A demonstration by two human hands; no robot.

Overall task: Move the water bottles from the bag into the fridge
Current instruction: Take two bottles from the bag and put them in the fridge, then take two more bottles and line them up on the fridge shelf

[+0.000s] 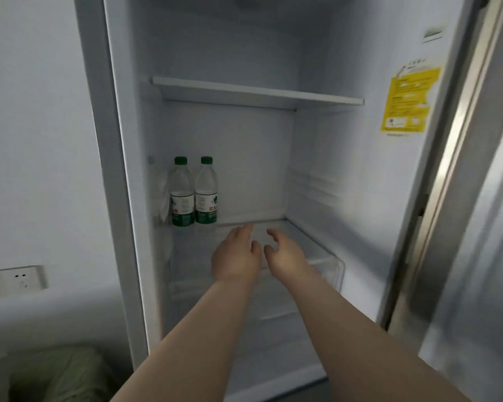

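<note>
Well below and left of the water bottles [182,195], outside the fridge [360,169], lies green fabric [55,369] (probably the bag). The 2 bottles stand upright, side by side, on the lower shelf [296,227]. Just right of them hover the left hand [237,253] and the right hand [285,256], both empty, fingers loosely spread. This placing looks done; the next move is likely a reach down to the bag for another.

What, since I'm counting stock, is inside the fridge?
Two green-capped water bottles stand upright at the lower shelf's back left. Left hand and right hand cover part of its front.
</note>
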